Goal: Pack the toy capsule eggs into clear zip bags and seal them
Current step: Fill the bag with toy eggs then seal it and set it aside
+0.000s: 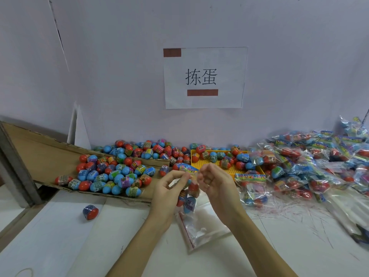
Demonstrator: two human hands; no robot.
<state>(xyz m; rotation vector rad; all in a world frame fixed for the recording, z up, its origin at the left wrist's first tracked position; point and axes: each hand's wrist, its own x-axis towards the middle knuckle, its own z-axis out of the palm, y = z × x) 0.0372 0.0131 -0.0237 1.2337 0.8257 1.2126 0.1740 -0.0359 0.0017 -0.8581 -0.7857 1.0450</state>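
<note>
- Hands together above the white table (259,246), fingertips nearly meeting at the top edge of a filled zip bag (188,193).
- Left hand (169,188) pinched on the bag's top left corner, thumb and forefinger curled onto the plastic.
- Right hand (214,181) curled on the bag's top right, fingers folded inward over the seal strip.
- Hung below the fingers, upright, with red and blue capsule eggs visible through the clear film; whether sealed, could not tell.
- Lay flat just beneath it on the table: empty zip bags (196,230), a small stack.
- Sat alone on the table to the left, well apart: a stray egg (90,212), red and dark blue.
- Spread over a tilted cardboard sheet (40,154) at left and along the wall: loose capsule eggs (111,174), red and blue with printed bands.
- Stood behind the hands: a yellow tray (201,164) holding more eggs.
- Heaped at right: packed bags (311,166), touching the tray's edge.
- Hung on the wall (119,56) above: a paper sign (204,77) with two printed characters.
</note>
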